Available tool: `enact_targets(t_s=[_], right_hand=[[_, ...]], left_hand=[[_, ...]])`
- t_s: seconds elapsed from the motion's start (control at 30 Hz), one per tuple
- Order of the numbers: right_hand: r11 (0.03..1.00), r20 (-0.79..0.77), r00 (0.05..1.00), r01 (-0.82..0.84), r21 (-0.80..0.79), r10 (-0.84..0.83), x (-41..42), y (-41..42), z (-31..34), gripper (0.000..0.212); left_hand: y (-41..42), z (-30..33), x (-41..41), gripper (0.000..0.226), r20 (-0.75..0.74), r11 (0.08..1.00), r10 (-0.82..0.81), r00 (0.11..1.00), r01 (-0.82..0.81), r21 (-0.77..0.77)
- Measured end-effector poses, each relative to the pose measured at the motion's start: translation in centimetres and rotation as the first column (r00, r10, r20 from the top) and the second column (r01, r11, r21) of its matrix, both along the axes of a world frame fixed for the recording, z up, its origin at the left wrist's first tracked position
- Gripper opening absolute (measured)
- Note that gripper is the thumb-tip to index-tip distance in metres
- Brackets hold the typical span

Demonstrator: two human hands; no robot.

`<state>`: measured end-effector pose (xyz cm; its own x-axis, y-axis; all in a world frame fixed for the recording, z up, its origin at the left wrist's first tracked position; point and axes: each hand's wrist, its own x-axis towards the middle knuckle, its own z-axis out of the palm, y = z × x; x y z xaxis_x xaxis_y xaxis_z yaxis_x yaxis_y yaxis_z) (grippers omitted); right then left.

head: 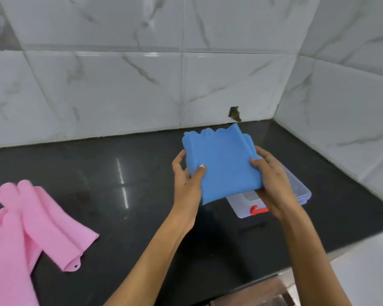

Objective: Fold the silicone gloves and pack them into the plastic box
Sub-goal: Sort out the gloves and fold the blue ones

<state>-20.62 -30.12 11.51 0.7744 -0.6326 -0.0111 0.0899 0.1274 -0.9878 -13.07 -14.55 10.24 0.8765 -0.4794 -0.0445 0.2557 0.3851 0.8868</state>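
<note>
Two hands in view, both clamped on one folded blue glove bundle (222, 164). Left hand (186, 175) grips its left edge, thumb on top, fingers hidden underneath. Right hand (272, 180) grips the right edge, thumb on top face, fingers wrapped round the side. Bundle held in the air above the desk (142, 173), over the near-left part of the plastic box (296, 191). Layers visible at the right edge, scalloped fingertip shapes along the far edge; cannot tell if it is one glove or two folded together. Surface matte, rubbery, smooth.

One plastic box, clear, shallow, rectangular, rounded corners, with one red latch (258, 210) at the near side. Most of it hidden behind bundle and right hand; contents not readable.

Pink gloves (38, 224) at far left on the desk, unfolded, looks like two lying overlapped, one cuff with a small hanging hole; left part cut off by frame edge.

Desk is glossy black stone with light streaks. Wall (119, 85) is white marble-pattern tile, one small chipped hole near the base. Bottom right metal rim, blurry, unclear.
</note>
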Motion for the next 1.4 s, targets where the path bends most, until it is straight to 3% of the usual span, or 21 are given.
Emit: enact_targets(t_s=[0.13, 0.23, 0.37, 0.47, 0.6, 0.73, 0.9, 1.03, 1.1, 1.27, 1.3, 1.4], right_hand=[[0.962, -0.111, 0.992, 0.03, -0.27, -0.062, -1.2, -4.9, 1.3, 0.033], [0.919, -0.222, 0.974, -0.05, -0.391, -0.042, -1.1, -7.8, 1.3, 0.033], [0.819, -0.385, 0.92, -0.162, -0.551, -0.077, -0.3, -9.9, 0.5, 0.033], [0.719, -0.45, 0.887, -0.244, -0.651, -0.106, 0.3, -10.3, -0.8, 0.038], [0.531, -0.447, 0.864, -0.271, -0.803, -0.234, 0.7, -10.1, -2.6, 0.035], [0.227, -0.477, 0.742, -0.42, -0.878, -0.472, 0.9, -9.2, -4.0, 0.044], [-0.137, -0.414, 0.714, -0.576, -0.806, -0.565, 1.6, -7.8, -3.8, 0.062], [-0.292, -0.502, 0.623, -0.754, -0.588, -0.6, 3.1, -7.8, -3.3, 0.063], [-0.32, -0.532, 0.554, -0.822, -0.47, -0.64, 3.9, -7.7, -3.4, 0.068], [-0.282, -0.56, 0.424, -0.902, -0.325, -0.712, 5.2, -7.0, -3.8, 0.077], [-0.265, -0.564, 0.394, -0.916, -0.3, -0.726, 5.4, -6.9, -3.8, 0.079], [-0.212, -0.6, 0.316, -0.948, -0.239, -0.735, 5.6, -5.8, -4.3, 0.08]], left_hand=[[-5.3, 0.2, -0.1, 0.051, -0.053, 0.997, -0.07, 0.996, 0.071, 0.022], [-8.1, -0.6, 0.1, 0.046, -0.003, 0.984, -0.085, 0.996, 0.084, 0.157], [-9.4, -1.7, 1.1, 0.044, 0.265, 0.872, -0.119, 0.957, -0.027, 0.489], [-9.4, -2.3, 1.3, 0.043, 0.466, 0.774, -0.18, 0.866, -0.168, 0.611], [-9.4, -3.1, 1.2, 0.048, 0.639, 0.656, -0.193, 0.744, -0.387, 0.648], [-9.6, -3.7, 1.1, 0.057, 0.709, 0.44, -0.339, 0.619, -0.561, 0.701], [-10.2, -3.6, 0.0, 0.069, 0.633, 0.2, -0.55, 0.545, -0.65, 0.733], [-10.5, -3.1, 0.4, 0.077, 0.52, 0.096, -0.741, 0.425, -0.7, 0.708], [-10.9, -2.7, 1.1, 0.079, 0.383, -0.011, -0.842, 0.38, -0.721, 0.693], [-11.1, -1.5, 2.3, 0.074, 0.13, -0.194, -0.892, 0.433, -0.627, 0.754], [-11.0, -1.2, 2.3, 0.072, 0.112, -0.206, -0.894, 0.434, -0.619, 0.758], [-11.2, -1.6, 2.0, 0.061, 0.171, -0.077, -0.82, 0.546, -0.402, 0.912]])
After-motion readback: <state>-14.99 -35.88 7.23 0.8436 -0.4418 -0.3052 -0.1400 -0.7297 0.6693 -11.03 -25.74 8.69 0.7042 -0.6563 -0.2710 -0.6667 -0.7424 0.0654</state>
